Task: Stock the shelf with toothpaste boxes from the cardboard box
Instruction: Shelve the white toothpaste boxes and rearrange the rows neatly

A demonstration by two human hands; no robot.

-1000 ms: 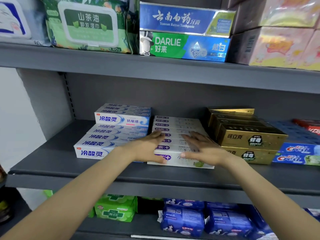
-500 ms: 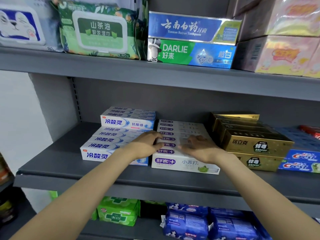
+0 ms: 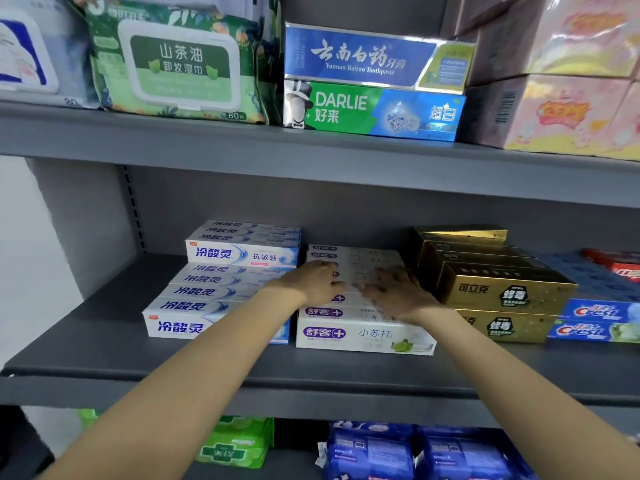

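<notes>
Under my hands: white toothpaste boxes (image 3: 363, 336), purple logo, small green lime print at corner. Left of my left hand (image 3: 317, 282): white boxes (image 3: 207, 289) with blue lettering, pale blue swirl. Right of my right hand (image 3: 398, 292): gold boxes (image 3: 502, 292), black hexagon badge. Further right: blue Crest boxes (image 3: 595, 320), red-white logo. Shelf (image 3: 104, 344) dark grey. Above my hands: green wipes pack (image 3: 180, 64), leaf pattern; blue box (image 3: 363, 57) over green-and-blue Darlie box (image 3: 374, 110).

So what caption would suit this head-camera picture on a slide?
Both hands, left and right, rest flat on white toothpaste boxes on the grey middle shelf, between blue-white and gold stacks.
</notes>
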